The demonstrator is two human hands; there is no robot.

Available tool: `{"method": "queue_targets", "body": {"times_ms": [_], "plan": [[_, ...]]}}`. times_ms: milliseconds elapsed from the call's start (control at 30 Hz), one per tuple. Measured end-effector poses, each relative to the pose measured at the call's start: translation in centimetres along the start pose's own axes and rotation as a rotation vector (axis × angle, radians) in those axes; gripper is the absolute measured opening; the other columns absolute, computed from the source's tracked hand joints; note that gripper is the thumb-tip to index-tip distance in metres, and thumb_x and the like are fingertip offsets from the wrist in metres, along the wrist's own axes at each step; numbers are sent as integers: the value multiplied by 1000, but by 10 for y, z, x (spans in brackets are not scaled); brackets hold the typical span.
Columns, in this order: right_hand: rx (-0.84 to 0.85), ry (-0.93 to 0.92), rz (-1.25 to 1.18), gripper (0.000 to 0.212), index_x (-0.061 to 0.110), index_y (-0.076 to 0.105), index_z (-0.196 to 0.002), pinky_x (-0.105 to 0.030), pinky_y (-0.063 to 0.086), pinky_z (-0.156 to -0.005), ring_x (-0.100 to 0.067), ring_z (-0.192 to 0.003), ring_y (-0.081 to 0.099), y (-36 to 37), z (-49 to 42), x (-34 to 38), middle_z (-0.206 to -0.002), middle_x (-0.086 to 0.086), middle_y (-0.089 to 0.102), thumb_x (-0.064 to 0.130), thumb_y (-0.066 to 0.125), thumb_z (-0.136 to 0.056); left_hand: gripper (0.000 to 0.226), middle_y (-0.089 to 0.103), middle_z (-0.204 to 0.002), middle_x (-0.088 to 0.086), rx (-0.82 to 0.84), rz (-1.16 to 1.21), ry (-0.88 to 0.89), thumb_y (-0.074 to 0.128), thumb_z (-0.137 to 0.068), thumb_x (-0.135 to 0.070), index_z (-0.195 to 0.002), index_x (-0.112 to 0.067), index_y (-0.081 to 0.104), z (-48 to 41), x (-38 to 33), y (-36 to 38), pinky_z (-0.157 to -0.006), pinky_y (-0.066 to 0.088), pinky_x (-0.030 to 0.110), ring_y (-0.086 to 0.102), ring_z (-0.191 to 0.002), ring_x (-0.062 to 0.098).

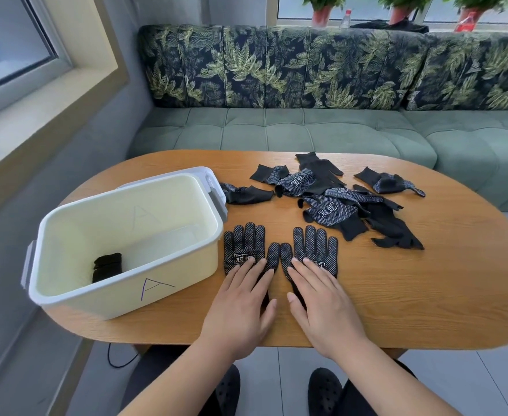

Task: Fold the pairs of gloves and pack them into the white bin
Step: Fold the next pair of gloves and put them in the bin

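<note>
Two black gloves with white dots lie flat side by side, palms up, near the front of the wooden table (pixel 411 295): the left glove (pixel 248 246) and the right glove (pixel 314 246). My left hand (pixel 243 304) rests flat on the cuff half of the left glove, fingers spread. My right hand (pixel 324 301) presses flat on the lower half of the right glove. The white bin (pixel 126 298), marked with an "A", stands at the left. One folded black pair (pixel 107 265) lies in its near-left corner.
A loose heap of several black dotted gloves (pixel 336 202) lies behind the flat pair, with a stray glove (pixel 389 181) at the right and another (pixel 246 193) next to the bin. A green sofa (pixel 306 127) wraps around the table's far side.
</note>
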State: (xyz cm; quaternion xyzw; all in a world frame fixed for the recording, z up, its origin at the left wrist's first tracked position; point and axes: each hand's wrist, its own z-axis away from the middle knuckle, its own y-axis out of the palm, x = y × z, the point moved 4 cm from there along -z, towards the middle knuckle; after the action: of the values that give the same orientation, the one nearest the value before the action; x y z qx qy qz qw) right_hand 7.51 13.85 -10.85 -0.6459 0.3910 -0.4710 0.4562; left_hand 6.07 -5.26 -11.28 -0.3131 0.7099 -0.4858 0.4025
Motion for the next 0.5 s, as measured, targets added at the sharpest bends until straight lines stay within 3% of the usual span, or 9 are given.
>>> {"method": "queue_targets", "body": {"times_ms": [100, 200, 300, 500], "plan": [[-56, -7, -31, 58, 22, 43, -163, -40, 23, -132, -8, -163, 16, -3, 1, 0, -172, 10, 33, 45, 29, -111, 54, 40, -168, -3, -83, 45, 21, 48, -108, -47, -155, -21, 52, 1, -2, -6, -130, 27, 43, 28, -159, 20], [-165, 10, -54, 51, 16, 59, -149, -41, 37, -124, -15, -152, 38, -8, 5, 0, -157, 4, 52, 35, 39, -107, 32, 58, -137, -5, -212, 91, 50, 65, -100, -40, -125, -20, 68, 6, -2, -16, -107, 46, 40, 52, -132, 21], [-203, 10, -39, 42, 18, 69, -135, -40, 44, -115, -17, -138, 50, -9, 7, 0, -142, 4, 61, 31, 45, -104, 26, 57, -120, -7, -239, 82, 51, 72, -95, -42, -111, -21, 68, 10, 1, -20, -92, 45, 34, 55, -111, 19], [-194, 1, -26, 43, 19, 70, -135, -39, 44, -114, -17, -135, 52, -9, 5, 0, -140, 4, 61, 33, 44, -104, 19, 59, -118, -9, -184, 48, 105, 66, -101, -41, -109, -24, 71, 10, 10, -22, -87, 51, 35, 57, -108, 19]]}}
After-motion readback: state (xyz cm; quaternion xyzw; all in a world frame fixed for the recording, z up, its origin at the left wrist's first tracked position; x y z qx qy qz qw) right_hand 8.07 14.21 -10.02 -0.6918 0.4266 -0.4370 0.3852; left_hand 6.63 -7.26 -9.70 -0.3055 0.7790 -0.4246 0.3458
